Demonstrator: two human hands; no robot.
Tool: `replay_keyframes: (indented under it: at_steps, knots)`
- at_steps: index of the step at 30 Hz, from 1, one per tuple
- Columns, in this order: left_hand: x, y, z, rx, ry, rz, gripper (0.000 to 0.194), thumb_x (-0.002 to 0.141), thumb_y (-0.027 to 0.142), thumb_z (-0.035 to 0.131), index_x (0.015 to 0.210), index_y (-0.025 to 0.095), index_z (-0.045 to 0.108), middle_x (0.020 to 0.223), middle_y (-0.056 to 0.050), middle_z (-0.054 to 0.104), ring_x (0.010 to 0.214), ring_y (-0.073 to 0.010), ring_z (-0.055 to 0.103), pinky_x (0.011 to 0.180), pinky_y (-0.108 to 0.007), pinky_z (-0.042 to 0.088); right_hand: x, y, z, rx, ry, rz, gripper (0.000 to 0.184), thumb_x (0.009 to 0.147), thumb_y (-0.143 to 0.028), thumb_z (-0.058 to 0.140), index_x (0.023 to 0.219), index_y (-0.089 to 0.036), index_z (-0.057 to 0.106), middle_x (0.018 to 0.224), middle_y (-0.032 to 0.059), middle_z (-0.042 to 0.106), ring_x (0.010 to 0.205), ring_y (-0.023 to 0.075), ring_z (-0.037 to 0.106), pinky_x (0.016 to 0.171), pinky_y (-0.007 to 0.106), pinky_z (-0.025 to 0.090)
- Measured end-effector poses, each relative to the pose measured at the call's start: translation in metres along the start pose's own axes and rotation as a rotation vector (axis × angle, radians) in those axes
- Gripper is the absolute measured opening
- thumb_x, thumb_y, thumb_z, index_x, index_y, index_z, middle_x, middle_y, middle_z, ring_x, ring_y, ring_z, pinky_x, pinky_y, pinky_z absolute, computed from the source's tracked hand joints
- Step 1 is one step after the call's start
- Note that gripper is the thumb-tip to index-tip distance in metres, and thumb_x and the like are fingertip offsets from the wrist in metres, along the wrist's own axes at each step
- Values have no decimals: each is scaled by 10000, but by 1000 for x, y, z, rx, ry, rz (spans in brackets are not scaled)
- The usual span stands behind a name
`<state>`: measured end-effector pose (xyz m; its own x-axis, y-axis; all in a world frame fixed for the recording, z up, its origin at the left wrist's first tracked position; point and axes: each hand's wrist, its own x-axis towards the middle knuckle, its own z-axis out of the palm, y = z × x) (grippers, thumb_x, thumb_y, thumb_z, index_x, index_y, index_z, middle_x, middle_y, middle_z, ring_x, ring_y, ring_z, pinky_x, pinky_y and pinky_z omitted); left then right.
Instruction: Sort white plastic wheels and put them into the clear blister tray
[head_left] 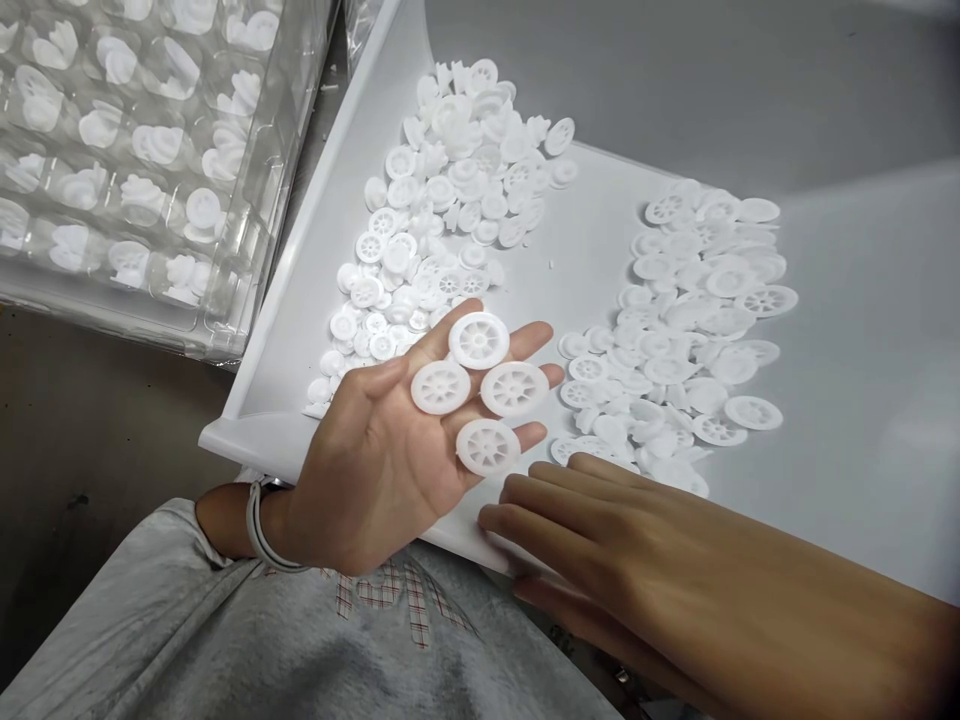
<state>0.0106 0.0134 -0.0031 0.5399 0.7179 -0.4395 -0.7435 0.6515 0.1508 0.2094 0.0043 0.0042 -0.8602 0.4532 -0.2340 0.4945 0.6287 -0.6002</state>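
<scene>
Four white spoked discs [488, 447] on the upturned left hand [397, 480], near the centre of the frame, lying flat and close together, spokes facing up. One highest of the group, two side by side just below, one lowest, toward the smaller fingers. Left fingers straightened and slightly apart, not clamped on anything, with the thumb bent at the upper left, just beside the leftmost disc. White band [259, 525] around the left wrist.

Right hand [600, 540] at the lower right of the frame, back upward, fingers bent, close together and pointing left, near the lower edge of a white tray [585, 250]. Fingertips partly hidden; impossible to tell whether gripping anything.

Inside the white tray, two loose heaps of similar white pieces: a left heap [457, 190] from the upper centre down to behind the left hand, and a right heap [690, 310] at right of centre, just beyond the right hand. Bare tray floor between, with one tiny speck.

At the upper left of the frame, a clear compartment tray [150, 315] with white parts [97, 125] in its pockets. Along the bottom, a grey top [262, 640] with plaid lettering [382, 590].
</scene>
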Motion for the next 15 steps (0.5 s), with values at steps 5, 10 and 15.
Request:
replay_keyframes:
  at_steps: [5,10,15]
  knots:
    - [-1,0,0,-34,-22,-18,602,983,387,365,1558,258,244,1496,-3,491,1403,-168,453,1186,-329,363,0,0,-3,1,-45,39,205,894,-76,395,818,-226,511,757,21,547,687,191,501,640,348,315]
    - [-1,0,-1,-44,-59,-23,636,981,384,383,1567,250,177,1495,-7,484,1390,-144,466,1142,-280,398,1,0,-4,11,-82,67,197,882,-81,423,843,-229,547,790,23,571,708,198,532,654,359,349]
    - [0,0,-1,-61,-50,-26,590,983,374,382,1547,242,270,1483,-13,497,1370,-132,489,1092,-246,434,-4,2,2,22,-86,87,183,902,-134,429,902,-235,582,884,30,608,759,195,559,705,373,392]
